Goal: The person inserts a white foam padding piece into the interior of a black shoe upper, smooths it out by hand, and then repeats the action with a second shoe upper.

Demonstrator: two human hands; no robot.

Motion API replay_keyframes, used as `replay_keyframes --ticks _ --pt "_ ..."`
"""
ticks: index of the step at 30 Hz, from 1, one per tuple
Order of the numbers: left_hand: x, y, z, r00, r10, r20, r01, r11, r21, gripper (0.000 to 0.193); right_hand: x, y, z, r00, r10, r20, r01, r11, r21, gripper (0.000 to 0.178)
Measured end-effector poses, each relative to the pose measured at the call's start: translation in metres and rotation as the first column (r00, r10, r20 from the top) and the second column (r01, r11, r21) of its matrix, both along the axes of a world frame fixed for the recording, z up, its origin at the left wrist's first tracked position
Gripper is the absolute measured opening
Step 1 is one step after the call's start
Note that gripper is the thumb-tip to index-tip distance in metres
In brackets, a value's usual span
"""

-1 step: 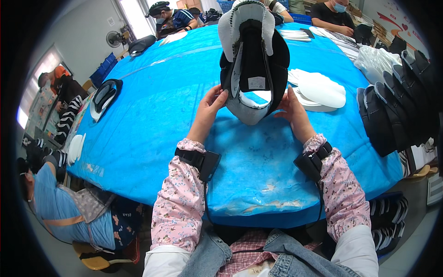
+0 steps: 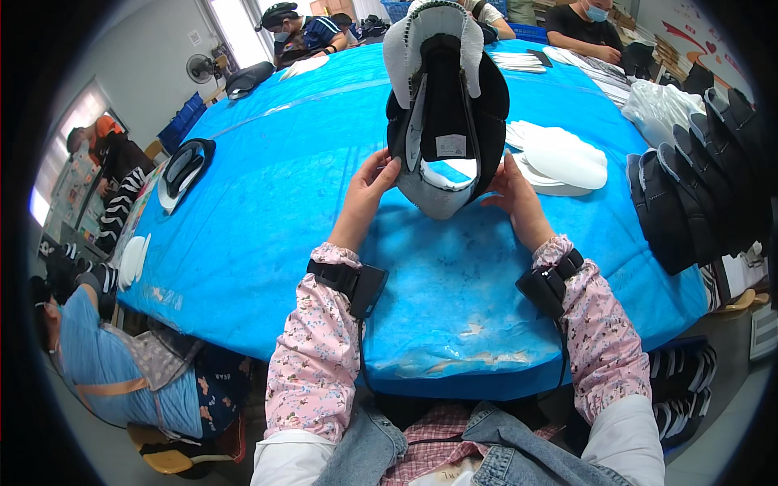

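A black shoe upper [image 2: 491, 101] with pale grey lining at both ends is held up over the table, its inside turned toward me. A small white label [image 2: 451, 146] sits within it. At the upper's lower left edge, my left hand [image 2: 366, 194] pinches it between thumb and fingers. My right hand [image 2: 517, 198] grips the opposite lower edge, and some of its fingertips are hidden behind the upper. Beyond my right hand lies a fanned pile of white insole-shaped pieces [image 2: 571, 158], partly behind the upper.
Blue plastic sheeting [image 2: 292, 162] covers the table. Several nested black uppers [image 2: 681, 194] stand at its right edge beside a clear plastic bag [image 2: 660, 109]. Another upper [image 2: 185, 172] and white pieces [image 2: 134, 261] lie left. Co-workers sit around; one in blue [image 2: 138, 373] is near left.
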State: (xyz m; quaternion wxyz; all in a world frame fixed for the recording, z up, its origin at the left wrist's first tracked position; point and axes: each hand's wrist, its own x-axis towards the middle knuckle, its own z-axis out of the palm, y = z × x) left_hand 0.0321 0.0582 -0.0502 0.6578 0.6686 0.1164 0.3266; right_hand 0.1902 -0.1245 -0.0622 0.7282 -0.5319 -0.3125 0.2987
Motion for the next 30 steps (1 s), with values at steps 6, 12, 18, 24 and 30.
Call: replay_keyframes --ticks 6,12,18,24,30 --pt "0.0 0.001 -0.001 1.0 0.007 -0.007 -0.007 1.0 0.006 0.045 -0.001 0.001 0.003 0.974 -0.135 0.184 0.115 0.987 0.114 0.029" --pt "-0.002 0.0 0.003 1.0 0.017 -0.012 -0.017 0.999 0.029 0.044 0.0 0.0 -0.001 0.952 -0.064 0.298 0.05 0.997 0.055 0.025" --pt "-0.001 -0.003 0.005 0.999 0.048 -0.02 -0.048 0.999 0.013 0.044 0.003 0.0 -0.004 0.969 -0.048 0.241 0.034 0.997 0.062 0.035" --pt "-0.003 0.002 0.001 0.999 0.036 -0.008 -0.036 0.999 0.023 0.043 0.002 -0.002 0.001 0.995 0.017 0.096 -0.02 0.999 0.028 0.043" --pt "-0.002 0.0 0.002 1.0 0.027 0.005 -0.028 1.0 0.015 0.042 -0.001 0.001 0.002 0.989 -0.04 0.14 0.024 0.993 0.113 0.032"
